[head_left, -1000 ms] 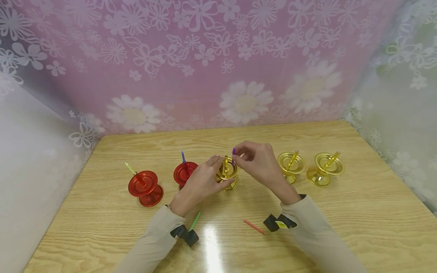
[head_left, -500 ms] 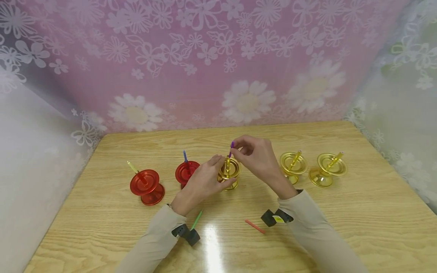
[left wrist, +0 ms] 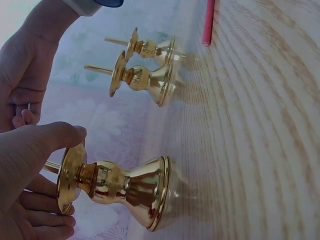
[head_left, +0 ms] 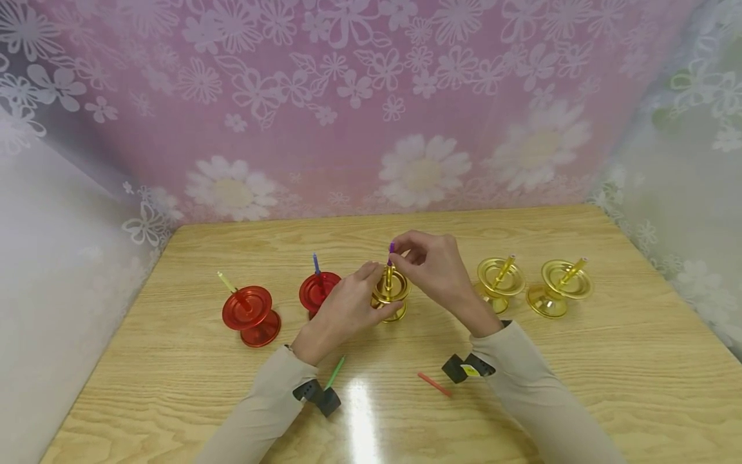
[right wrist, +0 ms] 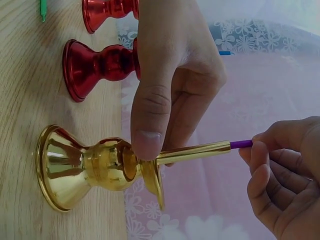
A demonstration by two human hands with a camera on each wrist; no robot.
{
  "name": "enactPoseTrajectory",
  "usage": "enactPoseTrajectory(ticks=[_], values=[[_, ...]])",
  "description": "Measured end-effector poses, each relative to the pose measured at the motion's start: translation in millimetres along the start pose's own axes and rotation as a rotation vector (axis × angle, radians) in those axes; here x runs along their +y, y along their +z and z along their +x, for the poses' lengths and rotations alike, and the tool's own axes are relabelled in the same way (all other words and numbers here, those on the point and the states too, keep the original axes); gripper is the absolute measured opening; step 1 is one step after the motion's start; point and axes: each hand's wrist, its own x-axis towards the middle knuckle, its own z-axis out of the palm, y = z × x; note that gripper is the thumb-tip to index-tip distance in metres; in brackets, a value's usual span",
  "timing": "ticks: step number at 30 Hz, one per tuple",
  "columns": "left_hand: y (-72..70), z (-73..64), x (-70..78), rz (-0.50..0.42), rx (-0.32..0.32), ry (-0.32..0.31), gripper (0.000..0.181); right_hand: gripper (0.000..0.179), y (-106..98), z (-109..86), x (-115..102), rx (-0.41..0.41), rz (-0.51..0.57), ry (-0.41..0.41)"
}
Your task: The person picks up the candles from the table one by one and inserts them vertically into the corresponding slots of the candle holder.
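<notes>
A gold candlestick (right wrist: 112, 165) stands upright on the wooden table. My left hand (head_left: 342, 303) grips the rim of its dish, thumb on one side and fingers on the other. Between the thumb and fingertips of my right hand (head_left: 437, 274) is a thin purple candle (right wrist: 241, 144). This candle stands in line with the candlestick's tall gold tube (right wrist: 195, 152), its lower end right at the tube's mouth. In the head view the left hand covers part of the dish.
Left of my hands stand two red candlesticks, one with a yellow candle (head_left: 226, 281), one with a blue candle (head_left: 315, 263). Two gold candlesticks (head_left: 500, 277) stand at right. A green candle (head_left: 336, 372) and a red candle (head_left: 433, 384) lie near the front. Patterned cloth rises behind.
My right hand has brought the purple candle up from beside the gold tube, over its top, then slightly down onto its mouth. My left hand has kept its grip on the dish.
</notes>
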Motion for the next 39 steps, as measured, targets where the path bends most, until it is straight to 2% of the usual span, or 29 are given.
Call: enactPoseTrajectory(ticks=[15, 28, 39], values=[[-0.2, 0.1, -0.2, -0.008, 0.006, 0.014, 0.06, 0.005, -2.1, 6.5, -0.6, -0.078, -0.103, -0.092], [-1.2, 1.1, 1.0, 0.006, 0.013, 0.032, 0.06, 0.006, -1.6, 0.7, 5.4, -0.032, -0.114, -0.112], [-0.8, -0.1, -0.3, -0.006, 0.02, 0.021, 0.061, 0.006, 1.8, 0.8, 7.4, -0.023, -0.094, -0.11]])
